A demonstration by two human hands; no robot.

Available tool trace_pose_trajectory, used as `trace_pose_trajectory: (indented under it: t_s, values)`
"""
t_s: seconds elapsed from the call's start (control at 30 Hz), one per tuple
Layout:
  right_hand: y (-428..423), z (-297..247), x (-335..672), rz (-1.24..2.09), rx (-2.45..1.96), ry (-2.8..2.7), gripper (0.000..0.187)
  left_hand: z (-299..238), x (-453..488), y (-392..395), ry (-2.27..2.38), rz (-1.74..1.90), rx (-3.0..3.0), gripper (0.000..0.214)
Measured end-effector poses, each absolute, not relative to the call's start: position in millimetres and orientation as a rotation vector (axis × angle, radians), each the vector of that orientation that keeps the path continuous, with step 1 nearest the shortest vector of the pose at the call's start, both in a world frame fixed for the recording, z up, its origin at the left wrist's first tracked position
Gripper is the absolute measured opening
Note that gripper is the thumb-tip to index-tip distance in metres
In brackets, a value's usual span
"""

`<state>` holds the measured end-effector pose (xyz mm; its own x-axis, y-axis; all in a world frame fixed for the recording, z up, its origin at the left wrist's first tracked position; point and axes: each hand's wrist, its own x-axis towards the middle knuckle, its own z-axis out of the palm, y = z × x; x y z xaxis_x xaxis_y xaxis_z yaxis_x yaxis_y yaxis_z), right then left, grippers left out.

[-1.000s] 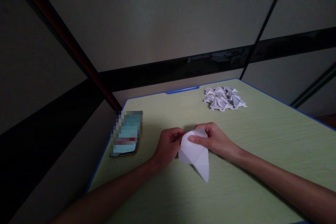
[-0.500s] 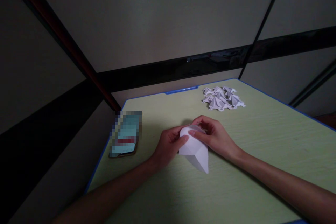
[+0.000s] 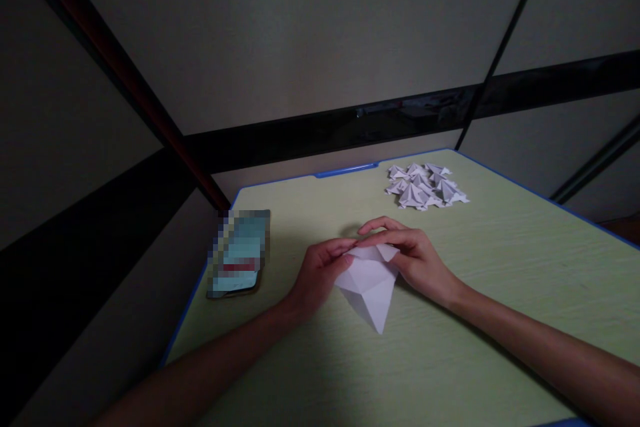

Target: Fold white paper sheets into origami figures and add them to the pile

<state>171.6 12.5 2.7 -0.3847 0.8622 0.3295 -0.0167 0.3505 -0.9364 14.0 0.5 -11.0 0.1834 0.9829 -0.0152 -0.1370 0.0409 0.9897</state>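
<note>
A white sheet of folded paper (image 3: pixel 370 283) is held between both hands just above the table, its pointed end toward me and creases across its face. My left hand (image 3: pixel 320 273) pinches its left upper edge, thumb on top and fingers behind. On the other side, my right hand (image 3: pixel 413 253) grips the upper right corner, with the thumb partly hidden under a folded flap and the fingers reaching over the far edge. Several folded white paper figures (image 3: pixel 423 188) sit in a cluster beyond my right hand.
A phone (image 3: pixel 243 253), partly blurred out, lies at the table's left side. The pale green table (image 3: pixel 500 267) has a blue edge and a blue strip (image 3: pixel 347 170) at the back. Behind it stand panels with a dark band (image 3: pixel 320 125).
The paper has turned slightly, its point swinging left. My right thumb has moved from the paper's face to the right corner, where a flap now shows; the right fingers have stretched out leftward.
</note>
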Motion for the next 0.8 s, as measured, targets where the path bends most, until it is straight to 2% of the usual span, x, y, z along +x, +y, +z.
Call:
trace_pose_trajectory:
  t_s: [0.4,0.53,0.7,0.8]
  values:
    - [13.0,1.5,173.5,1.121,-0.772,-1.652,0.029,-9.6,11.4,0.9,0.86,1.108,1.079,0.025]
    - [11.4,2.0,174.7,1.052,-0.742,-1.713,0.029,-9.5,12.2,2.8,0.851,1.088,1.004,0.016]
    - [9.8,1.6,175.3,1.042,-0.656,-1.792,0.029,-6.6,13.0,0.8,1.014,0.955,1.213,0.028]
    - [9.4,1.5,176.3,1.045,-0.617,-1.806,0.029,-3.6,11.5,-1.1,1.041,0.914,1.293,0.024]
